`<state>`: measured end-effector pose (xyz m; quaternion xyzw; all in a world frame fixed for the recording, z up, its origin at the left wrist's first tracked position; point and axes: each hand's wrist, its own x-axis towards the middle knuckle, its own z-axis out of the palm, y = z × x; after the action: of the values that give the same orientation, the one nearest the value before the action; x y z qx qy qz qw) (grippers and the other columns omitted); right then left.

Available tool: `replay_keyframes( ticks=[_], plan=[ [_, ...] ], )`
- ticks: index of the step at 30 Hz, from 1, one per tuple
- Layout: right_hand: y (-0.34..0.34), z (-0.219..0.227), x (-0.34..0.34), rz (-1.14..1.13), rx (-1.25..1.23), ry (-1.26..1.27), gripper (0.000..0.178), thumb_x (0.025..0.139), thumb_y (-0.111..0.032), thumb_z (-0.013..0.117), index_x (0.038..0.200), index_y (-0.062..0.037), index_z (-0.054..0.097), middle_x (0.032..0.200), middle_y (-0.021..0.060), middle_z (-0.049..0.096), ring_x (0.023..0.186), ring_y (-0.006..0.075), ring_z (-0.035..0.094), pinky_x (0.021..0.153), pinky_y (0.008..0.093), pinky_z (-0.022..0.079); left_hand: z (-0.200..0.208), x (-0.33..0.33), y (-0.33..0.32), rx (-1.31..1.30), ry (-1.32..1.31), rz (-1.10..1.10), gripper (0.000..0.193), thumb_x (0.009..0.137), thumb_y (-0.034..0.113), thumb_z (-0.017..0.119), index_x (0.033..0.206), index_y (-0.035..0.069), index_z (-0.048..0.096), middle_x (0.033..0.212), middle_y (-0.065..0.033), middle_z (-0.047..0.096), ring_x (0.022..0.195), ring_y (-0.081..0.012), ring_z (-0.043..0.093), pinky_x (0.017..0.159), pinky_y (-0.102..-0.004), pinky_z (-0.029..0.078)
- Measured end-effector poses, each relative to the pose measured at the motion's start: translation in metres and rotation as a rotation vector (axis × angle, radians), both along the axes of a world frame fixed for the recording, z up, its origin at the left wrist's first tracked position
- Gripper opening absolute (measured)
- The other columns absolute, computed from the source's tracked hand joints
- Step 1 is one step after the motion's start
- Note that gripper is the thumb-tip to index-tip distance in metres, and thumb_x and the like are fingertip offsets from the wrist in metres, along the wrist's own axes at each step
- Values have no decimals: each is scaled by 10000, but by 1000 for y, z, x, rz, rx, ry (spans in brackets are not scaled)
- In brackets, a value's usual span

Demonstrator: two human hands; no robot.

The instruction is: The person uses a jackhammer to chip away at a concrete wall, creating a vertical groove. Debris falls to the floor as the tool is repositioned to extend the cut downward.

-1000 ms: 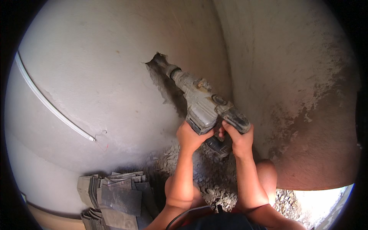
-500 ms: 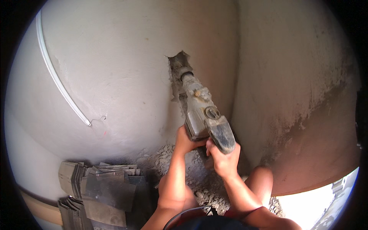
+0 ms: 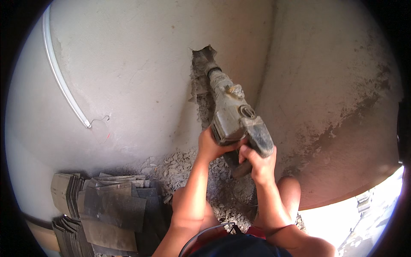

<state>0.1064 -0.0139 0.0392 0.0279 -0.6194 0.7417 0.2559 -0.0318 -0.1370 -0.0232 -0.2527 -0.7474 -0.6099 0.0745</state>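
A dusty grey rotary hammer [image 3: 229, 113] slants up and away from me, its front end inside a rough channel [image 3: 200, 85] broken into the plaster wall. My right hand [image 3: 260, 164] is closed round its black rear handle [image 3: 260, 139]. Under the tool's body, my left hand [image 3: 212, 144] wraps its lower side and bears it from the left; some of those fingers are hidden beneath the housing. The bit's tip is out of sight in the channel.
Broken rubble [image 3: 175, 169] lies along the wall's foot and between my legs. Stacked dark flat tiles [image 3: 113, 210] stand at the lower left. A white conduit [image 3: 64, 81] with a loose wire end [image 3: 105, 118] runs down the left wall. A stained wall [image 3: 338, 115] closes the right side.
The rotary hammer and both hands sit slightly higher and farther right in the picture. The wall and tiles have shifted as the view moved; both hands keep their grip.
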Motion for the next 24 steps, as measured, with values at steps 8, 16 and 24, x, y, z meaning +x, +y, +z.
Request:
replay_keyframes(
  ticks=[8, 16, 24],
  plan=[
    [-27, 5, 35, -41, 28, -57, 213, 861, -3, 744, 1065, 58, 723, 867, 66, 723, 703, 126, 652, 644, 296, 541, -17, 4, -17, -32, 27, -147, 922, 521, 454, 1023, 1260, 9, 697, 1159, -192, 779, 1106, -311, 760, 958, -420, 584],
    [-32, -3, 10, -38, -57, 17, 219, 864, 16, 707, 1073, 83, 703, 847, 86, 711, 668, 139, 646, 610, 296, 530, -14, -10, -19, 0, 62, -79, 913, 505, 453, 1026, 1244, 18, 712, 1109, -181, 791, 1072, -317, 771, 909, -418, 597],
    [-8, -49, -33, -26, -236, 91, 186, 916, -36, 694, 1064, 75, 685, 869, 136, 715, 692, 196, 667, 616, 327, 542, -29, -45, -12, -173, 162, -11, 890, 495, 533, 991, 1219, 87, 729, 1098, -163, 785, 1012, -381, 753, 874, -456, 592]
  ],
)
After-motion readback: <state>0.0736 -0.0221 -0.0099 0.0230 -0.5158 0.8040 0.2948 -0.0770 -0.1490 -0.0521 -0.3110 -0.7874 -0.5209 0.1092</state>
